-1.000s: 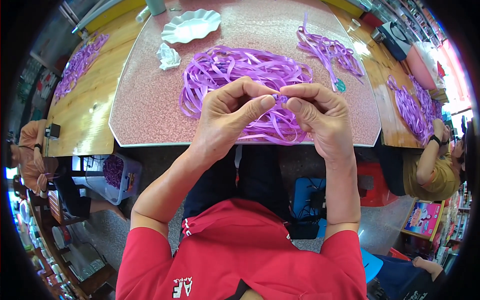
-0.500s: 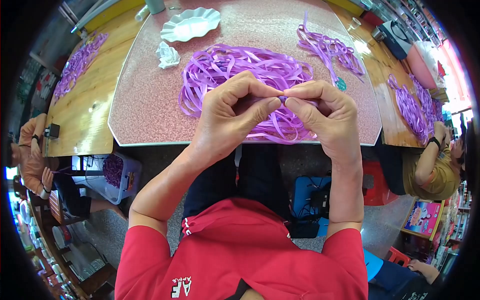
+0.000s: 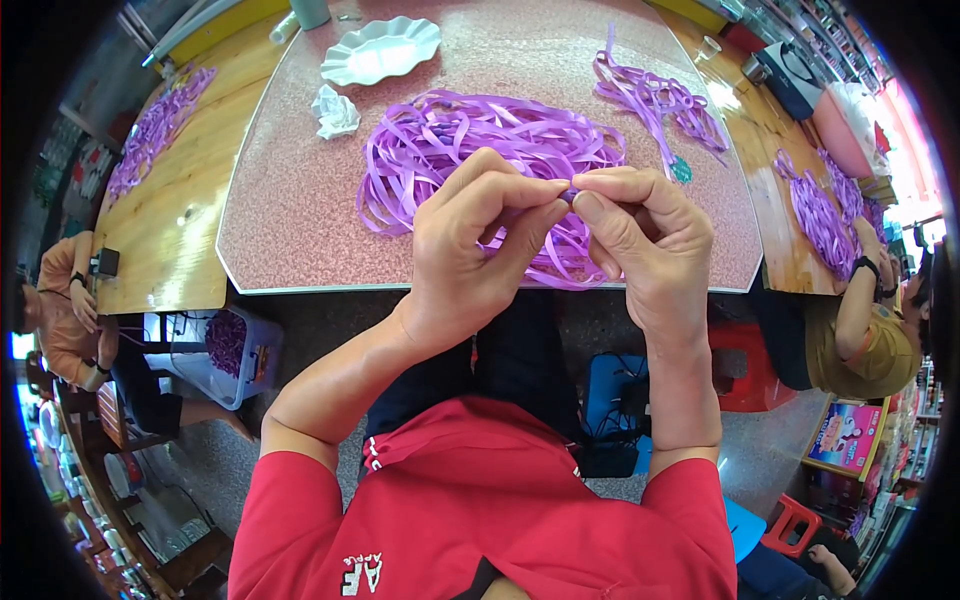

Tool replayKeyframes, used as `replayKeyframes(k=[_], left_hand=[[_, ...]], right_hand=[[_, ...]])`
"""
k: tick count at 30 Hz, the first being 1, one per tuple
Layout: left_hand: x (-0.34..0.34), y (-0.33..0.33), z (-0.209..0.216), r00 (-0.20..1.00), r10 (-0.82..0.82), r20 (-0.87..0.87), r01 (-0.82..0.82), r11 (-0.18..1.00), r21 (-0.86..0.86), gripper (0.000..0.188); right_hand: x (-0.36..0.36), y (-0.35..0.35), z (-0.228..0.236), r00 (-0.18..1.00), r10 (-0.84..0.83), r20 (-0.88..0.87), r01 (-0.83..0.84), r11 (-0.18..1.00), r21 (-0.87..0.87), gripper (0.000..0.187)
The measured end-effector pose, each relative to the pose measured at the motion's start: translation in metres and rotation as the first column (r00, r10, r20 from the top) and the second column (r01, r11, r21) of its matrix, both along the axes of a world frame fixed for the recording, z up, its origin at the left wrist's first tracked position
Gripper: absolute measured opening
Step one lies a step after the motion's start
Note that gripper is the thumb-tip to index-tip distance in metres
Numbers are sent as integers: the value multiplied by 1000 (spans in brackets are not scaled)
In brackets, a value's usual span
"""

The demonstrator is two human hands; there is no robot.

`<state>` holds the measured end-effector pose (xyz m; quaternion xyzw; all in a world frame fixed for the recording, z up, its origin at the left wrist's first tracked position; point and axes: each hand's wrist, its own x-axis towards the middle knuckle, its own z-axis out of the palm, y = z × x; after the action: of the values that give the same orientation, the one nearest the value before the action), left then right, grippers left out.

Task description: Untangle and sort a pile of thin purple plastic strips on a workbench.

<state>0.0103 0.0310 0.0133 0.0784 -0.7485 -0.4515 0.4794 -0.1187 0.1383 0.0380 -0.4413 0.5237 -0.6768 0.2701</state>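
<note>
Both hands meet above the near edge of the table, thumb and forefinger of each pinched together with the tips almost touching. Between the fingertips a bit of purple ribbon shows; most of it is hidden by the fingers. My left hand (image 3: 478, 235) is closed on it from the left, my right hand (image 3: 650, 235) from the right. Behind and beneath the hands lies a large loose heap of shiny purple ribbon (image 3: 400, 150) on the pink speckled table (image 3: 300, 220). Farther right is a smaller tangle of purple ribbon (image 3: 655, 95), with a small green piece (image 3: 682, 169) by its near end.
A white scalloped dish (image 3: 381, 50) and a crumpled white tissue (image 3: 335, 112) sit at the far left of the table. People work at wooden side tables, left (image 3: 165, 250) and right, with more purple ribbon (image 3: 825, 220). A plastic bin (image 3: 255, 355) stands below left, a red stool (image 3: 745, 370) right.
My left hand has turned a little more upright, and my right hand's lower fingers have shifted. The pinched fingertips stay nearly in place. Co-workers at both sides have moved their hands.
</note>
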Motion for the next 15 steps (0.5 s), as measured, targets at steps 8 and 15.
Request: replayKeyframes(k=[8,15], left_hand=[[9,-6,6,994,-40,99,50,994,-98,12],[6,-6,-3,962,-273,-1,257,903,343,7]], right_hand=[[-15,5,3,929,77,-361,-84,996,-5,15],[-9,2,0,981,142,-134,-145,989,-11,14]])
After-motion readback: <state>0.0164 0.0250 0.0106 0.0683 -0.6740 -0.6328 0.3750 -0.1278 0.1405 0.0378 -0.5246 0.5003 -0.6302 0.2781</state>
